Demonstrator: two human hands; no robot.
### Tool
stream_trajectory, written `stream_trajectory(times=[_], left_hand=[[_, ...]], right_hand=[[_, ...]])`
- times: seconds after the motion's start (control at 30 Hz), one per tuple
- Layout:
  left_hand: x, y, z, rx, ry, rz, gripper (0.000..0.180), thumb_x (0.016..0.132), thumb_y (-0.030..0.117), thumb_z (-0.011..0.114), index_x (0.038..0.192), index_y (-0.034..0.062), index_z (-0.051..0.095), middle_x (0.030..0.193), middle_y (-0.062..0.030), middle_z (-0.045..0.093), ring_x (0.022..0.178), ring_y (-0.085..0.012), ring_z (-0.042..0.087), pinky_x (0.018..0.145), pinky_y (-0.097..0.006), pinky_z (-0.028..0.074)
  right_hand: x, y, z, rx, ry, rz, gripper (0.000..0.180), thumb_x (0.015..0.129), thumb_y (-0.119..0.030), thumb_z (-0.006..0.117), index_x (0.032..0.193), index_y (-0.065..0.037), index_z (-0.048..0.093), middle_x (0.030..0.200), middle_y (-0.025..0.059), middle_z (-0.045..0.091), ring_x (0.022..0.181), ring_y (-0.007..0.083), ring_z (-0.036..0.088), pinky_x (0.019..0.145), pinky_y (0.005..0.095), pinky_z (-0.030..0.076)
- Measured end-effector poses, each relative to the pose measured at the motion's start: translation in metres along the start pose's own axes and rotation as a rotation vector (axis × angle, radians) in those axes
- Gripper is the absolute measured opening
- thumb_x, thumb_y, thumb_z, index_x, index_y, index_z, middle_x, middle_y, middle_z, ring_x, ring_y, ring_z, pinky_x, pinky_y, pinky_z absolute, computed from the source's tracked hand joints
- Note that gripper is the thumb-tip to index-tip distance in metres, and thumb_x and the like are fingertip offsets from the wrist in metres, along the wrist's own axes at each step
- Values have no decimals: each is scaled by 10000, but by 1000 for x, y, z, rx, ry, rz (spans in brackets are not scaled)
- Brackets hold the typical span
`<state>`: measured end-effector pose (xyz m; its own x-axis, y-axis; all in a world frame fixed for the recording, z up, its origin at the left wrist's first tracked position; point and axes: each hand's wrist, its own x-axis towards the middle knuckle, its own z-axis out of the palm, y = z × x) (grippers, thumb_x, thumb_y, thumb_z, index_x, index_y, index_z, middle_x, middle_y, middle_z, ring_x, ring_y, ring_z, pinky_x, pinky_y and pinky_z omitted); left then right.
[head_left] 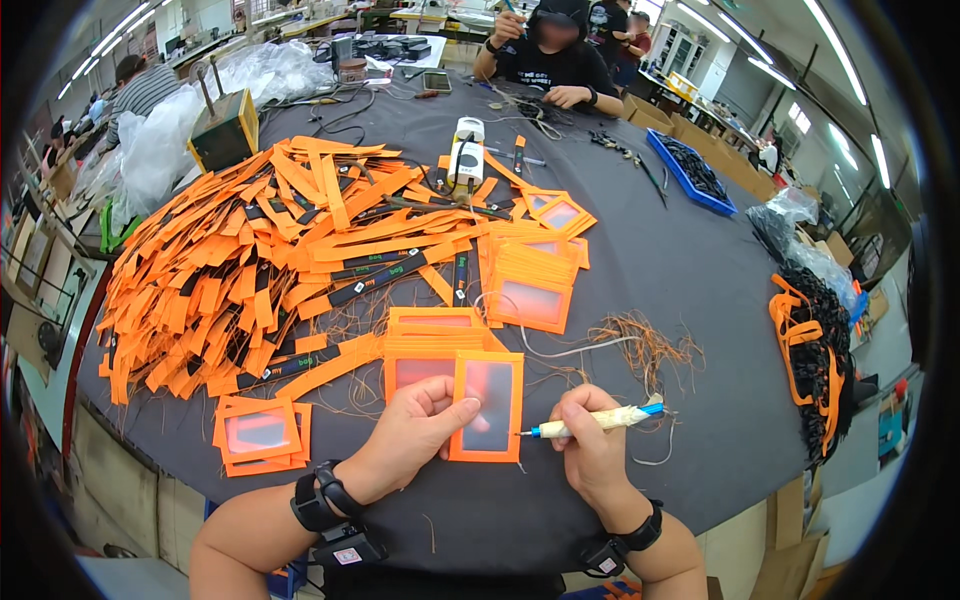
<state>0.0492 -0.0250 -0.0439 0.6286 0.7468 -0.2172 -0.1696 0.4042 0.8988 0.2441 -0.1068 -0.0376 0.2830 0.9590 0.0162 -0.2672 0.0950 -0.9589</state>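
In the head view, an orange-edged pouch [490,405] is held upright by the left hand [420,430] above the dark table [740,400]. Its lower left edge is pinched closely, with the thumb [460,413] laid over the front and the fingers tucked behind; a fingertip is seen dimly through the clear window. How the hidden fingers are bent cannot be told.

A pale, blue-ended pen-shaped tool [605,421] is gripped by the right hand [592,450], the thumb and fingers closed around its barrel. Its tip is pointed left at the pouch's lower right edge; whether the edge is touched cannot be told.

Just behind the held pouch, a pouch stack [430,319] is partly covered by it. Another stack [533,305] is seen farther back to the right, and a smaller pile [258,432] to the left. Loose threads [650,350] are scattered beyond the tool, and a big heap of orange strips [250,260] is spread at the left.
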Motion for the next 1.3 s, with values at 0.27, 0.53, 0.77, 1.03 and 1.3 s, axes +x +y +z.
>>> stream_trajectory(times=[0.27, 0.53, 0.77, 1.03, 1.3], left_hand=[[0, 1, 0, 0, -1, 3, 145, 930, 173, 580, 996, 46, 604, 804, -26, 661, 585, -14, 522, 466, -154, 396], [0, 0, -1, -8, -7, 3, 135, 930, 164, 578, 993, 46, 600, 794, -35, 661, 579, -20, 532, 467, -154, 405], [0, 0, -1, -4, -6, 5, 148, 930, 178, 582, 987, 44, 608, 808, -23, 657, 573, -8, 498, 463, -154, 386], [0, -1, -1, -10, -7, 5, 148, 929, 176, 584, 987, 42, 605, 808, -25, 657, 571, -10, 496, 465, -155, 385], [0, 2, 0, -9, -1, 1, 119, 928, 155, 579, 977, 47, 598, 786, -36, 656, 565, -23, 519, 464, -158, 404]], right_hand=[[0, 0, 1, -16, -3, -3, 142, 881, -126, 573, 782, -45, 512, 658, 48, 528, 539, 88, 454, 499, 222, 374], [0, -1, 2, -17, 15, -9, 153, 875, -126, 573, 766, -42, 506, 645, 51, 520, 528, 89, 443, 490, 221, 367], [0, -2, 1, -19, -12, -1, 158, 875, -124, 571, 757, -42, 503, 634, 53, 516, 516, 89, 435, 482, 224, 362], [0, 1, -1, 44, -2, 10, 106, 855, -85, 597, 774, -26, 564, 681, 40, 566, 539, 73, 480, 501, 211, 395], [0, -1, -2, 56, -12, 27, 99, 855, -76, 591, 776, -23, 566, 683, 43, 569, 538, 73, 482, 495, 211, 398]])
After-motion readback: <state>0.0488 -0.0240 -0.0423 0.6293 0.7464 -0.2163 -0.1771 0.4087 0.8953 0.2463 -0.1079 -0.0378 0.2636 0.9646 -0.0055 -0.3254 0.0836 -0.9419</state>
